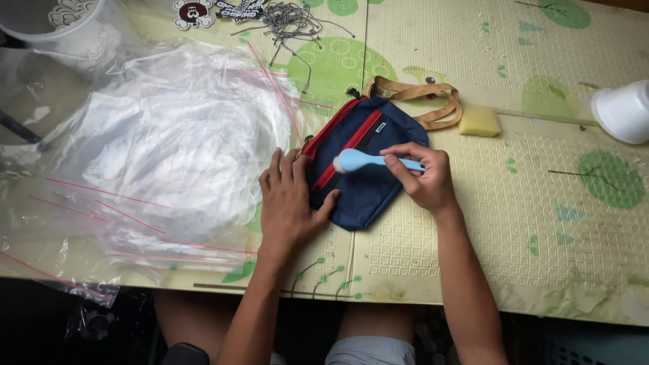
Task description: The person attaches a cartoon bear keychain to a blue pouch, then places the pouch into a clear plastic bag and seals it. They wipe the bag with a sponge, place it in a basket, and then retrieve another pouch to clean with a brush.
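A small navy pouch [368, 186] with red zip trim and a tan strap [419, 91] lies on the pale patterned mat [527, 203]. My left hand [287, 203] presses flat on the pouch's left edge, fingers spread. My right hand [422, 176] grips the handle of a light blue brush [358, 161], whose white bristle head rests on the pouch by the red zip.
A heap of clear plastic bags with red seal strips [169, 142] covers the left side. A yellow sponge [478, 122] lies just right of the strap. A white cup [623, 111] lies on its side at the right edge. A tangle of cords [291, 20] and stickers sit at the top.
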